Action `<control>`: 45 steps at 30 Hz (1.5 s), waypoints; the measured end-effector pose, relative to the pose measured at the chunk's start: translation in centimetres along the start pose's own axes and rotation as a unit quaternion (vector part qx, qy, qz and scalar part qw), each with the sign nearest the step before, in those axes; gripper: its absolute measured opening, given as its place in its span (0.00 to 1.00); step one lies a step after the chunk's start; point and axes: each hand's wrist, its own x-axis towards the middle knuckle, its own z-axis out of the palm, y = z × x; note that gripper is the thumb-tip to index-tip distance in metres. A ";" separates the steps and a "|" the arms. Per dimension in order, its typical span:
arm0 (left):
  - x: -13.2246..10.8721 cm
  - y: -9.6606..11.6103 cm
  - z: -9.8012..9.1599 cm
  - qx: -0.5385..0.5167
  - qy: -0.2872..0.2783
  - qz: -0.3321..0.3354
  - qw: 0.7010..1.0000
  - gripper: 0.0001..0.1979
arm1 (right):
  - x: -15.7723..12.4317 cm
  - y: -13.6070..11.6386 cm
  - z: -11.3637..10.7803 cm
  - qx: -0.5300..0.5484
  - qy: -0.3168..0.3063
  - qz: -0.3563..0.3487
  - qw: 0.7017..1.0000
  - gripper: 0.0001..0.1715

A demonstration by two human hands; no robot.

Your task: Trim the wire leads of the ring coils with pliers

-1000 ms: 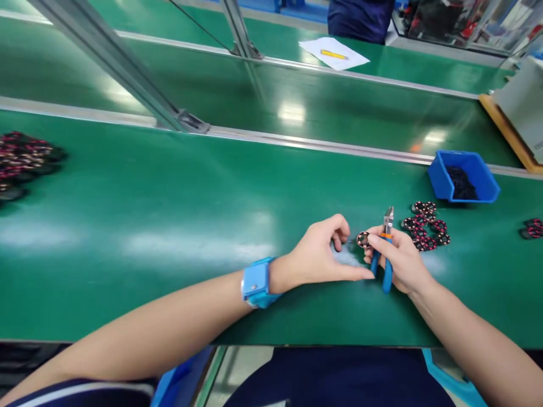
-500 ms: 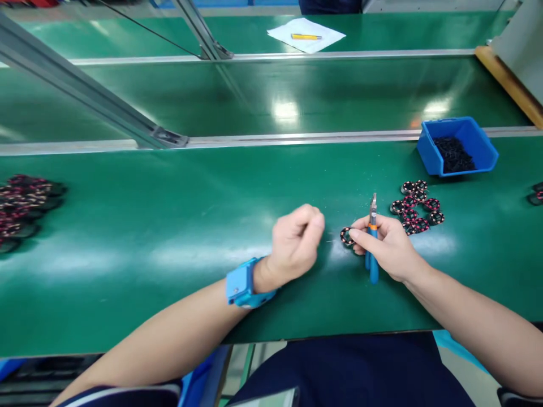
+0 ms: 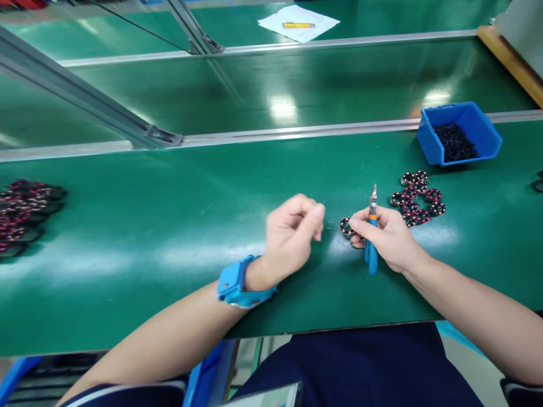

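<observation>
My right hand (image 3: 388, 237) is closed round blue-handled cutting pliers (image 3: 372, 232), jaws pointing away from me, and also pinches a small round wound coil (image 3: 345, 226) at its fingertips. My left hand (image 3: 292, 234), with a blue wrist strap (image 3: 233, 281), hovers just left of the coil with thumb and forefinger pinched together; a thin wire seems to run from the pinch towards the coil, but it is too fine to be sure. Both hands are over the green bench mat (image 3: 169, 226).
A cluster of several similar coils (image 3: 416, 198) lies right of my right hand. Behind it stands a blue bin (image 3: 460, 133) of small black parts. Another heap of coils (image 3: 23, 212) sits at far left. A slanted metal frame bar (image 3: 85, 96) crosses the back; paper with a yellow pen (image 3: 299, 24) lies beyond.
My left hand drew back leftwards from the coil and closed its fingers into a pinch. My right hand kept hold of the pliers and coil. The camera tilted slightly.
</observation>
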 end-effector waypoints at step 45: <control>-0.8 0.7 -1.9 -0.159 -0.290 -0.319 0.888 0.17 | -1.4 -2.2 -4.2 -0.230 -0.217 0.079 0.945 0.20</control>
